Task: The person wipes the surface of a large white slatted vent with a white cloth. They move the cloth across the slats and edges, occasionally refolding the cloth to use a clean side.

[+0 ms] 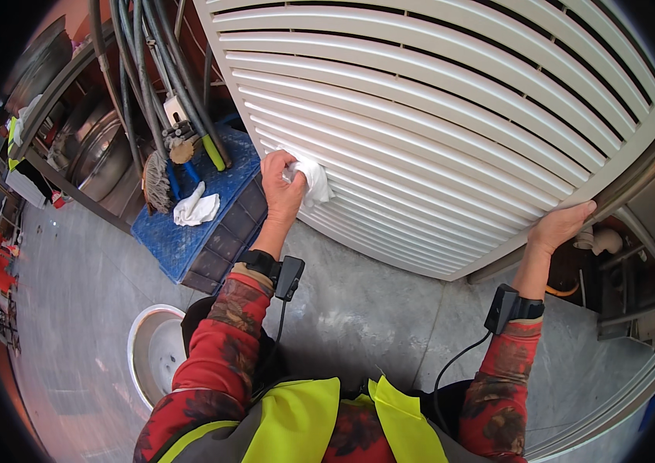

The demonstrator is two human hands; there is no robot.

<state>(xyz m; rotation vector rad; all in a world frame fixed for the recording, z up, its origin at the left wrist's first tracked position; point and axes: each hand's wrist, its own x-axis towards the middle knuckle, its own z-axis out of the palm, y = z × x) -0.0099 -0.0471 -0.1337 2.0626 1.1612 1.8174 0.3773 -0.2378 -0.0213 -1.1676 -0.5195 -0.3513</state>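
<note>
A large white louvred panel (397,127) with horizontal slats stands tilted before me, its lower edge near the floor. My left hand (282,185) grips a white cloth (317,182) and presses it to the slats near the panel's left edge. At the panel's right edge, my right hand (562,224) rests around the frame with the thumb pointing outward; its fingers are partly hidden behind the frame. Another white cloth (196,206) lies crumpled on a blue plastic surface (154,237) to the left of the panel.
Several long poles (148,87) and a mop head (157,182) lean beside the panel. A metal basin (159,347) sits on the grey floor (84,301) at my left. Metal bowls (99,153) fill a shelf at far left. Pipes (605,240) show under a metal counter at right.
</note>
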